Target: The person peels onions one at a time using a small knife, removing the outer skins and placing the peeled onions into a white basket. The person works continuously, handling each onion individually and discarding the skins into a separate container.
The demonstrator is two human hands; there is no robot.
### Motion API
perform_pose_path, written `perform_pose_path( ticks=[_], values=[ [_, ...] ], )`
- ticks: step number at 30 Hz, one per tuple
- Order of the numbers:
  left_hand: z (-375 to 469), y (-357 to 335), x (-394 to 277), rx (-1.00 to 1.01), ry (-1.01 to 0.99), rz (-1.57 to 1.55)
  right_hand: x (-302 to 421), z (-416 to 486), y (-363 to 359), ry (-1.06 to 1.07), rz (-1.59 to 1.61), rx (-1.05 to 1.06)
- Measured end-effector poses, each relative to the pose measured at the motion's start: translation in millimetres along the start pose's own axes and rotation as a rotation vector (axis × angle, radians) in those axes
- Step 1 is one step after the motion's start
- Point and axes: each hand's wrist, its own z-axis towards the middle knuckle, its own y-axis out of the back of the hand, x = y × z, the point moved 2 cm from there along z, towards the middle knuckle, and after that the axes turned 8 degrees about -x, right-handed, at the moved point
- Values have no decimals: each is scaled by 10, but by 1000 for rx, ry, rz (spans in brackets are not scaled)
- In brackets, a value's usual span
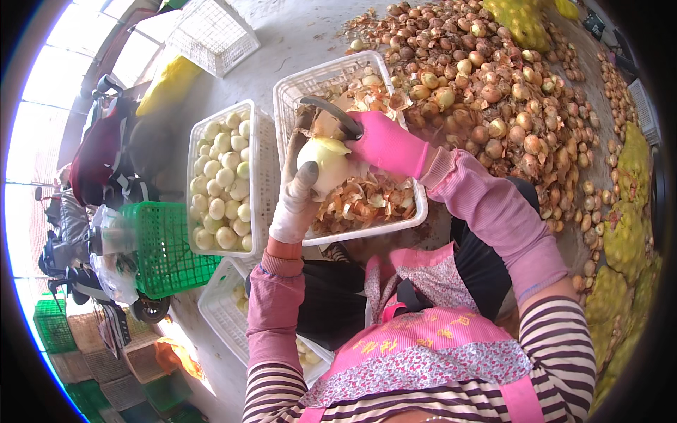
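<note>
My left hand [299, 195], in a soiled white glove with dark fingers, holds a large peeled onion [323, 163]. My right hand [389, 143], in a pink glove, grips a curved dark blade [334, 110] near the onion's top; its handle is hidden in the fist. The right fingers are close against the onion's side. Below both hands is a white plastic crate [370, 232] with loose brown onion skins [365, 203]. A second white crate [255, 201] to the left holds many peeled onions [225, 177].
Unpeeled onions [492, 95] lie heaped on the floor at the right, with yellow mesh sacks [624, 238] beyond. A green crate [174, 254], a lower white crate [225, 306] and an upper white crate [214, 37] stand at the left. Part of an electric scooter or similar vehicle is behind.
</note>
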Motion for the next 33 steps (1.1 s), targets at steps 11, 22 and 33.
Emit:
perform_pose_path(
  ticks=[11,22,33],
  values=[
    [117,-34,299,-168,-268,474,27,-117,-49,103,-299,-331],
    [69,-196,166,-53,-183,334,-392,139,25,0,76,-156],
    [15,-184,-45,-223,-282,440,41,-65,82,-155,194,279]
  ],
)
